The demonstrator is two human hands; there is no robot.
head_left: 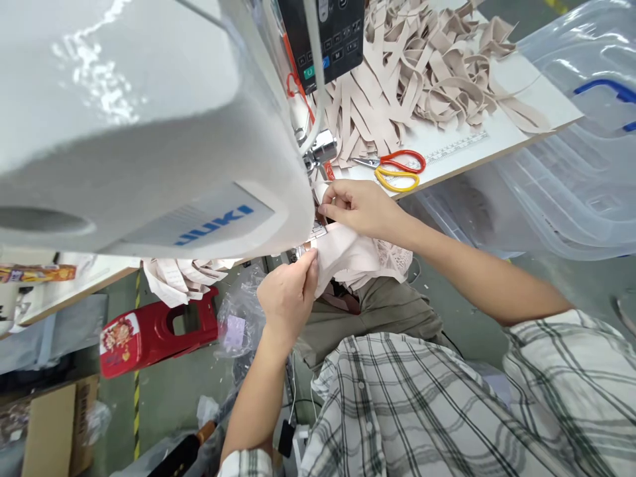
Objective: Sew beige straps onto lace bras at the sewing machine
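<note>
Fabric (348,255), a pale pink piece, lies stretched at the needle of the JUKI sewing machine (149,132), left hand (288,298) pinching its near edge, right hand (358,207) pressing it flat, keeping it taut for feeding.

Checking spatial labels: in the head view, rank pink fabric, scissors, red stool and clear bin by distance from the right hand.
From the right hand:
1. Pink fabric, under its fingers at the machine.
2. Scissors, just beyond on the table.
3. Clear bin, off to the right past the table edge.
4. Red stool, on the floor, lower left.
</note>
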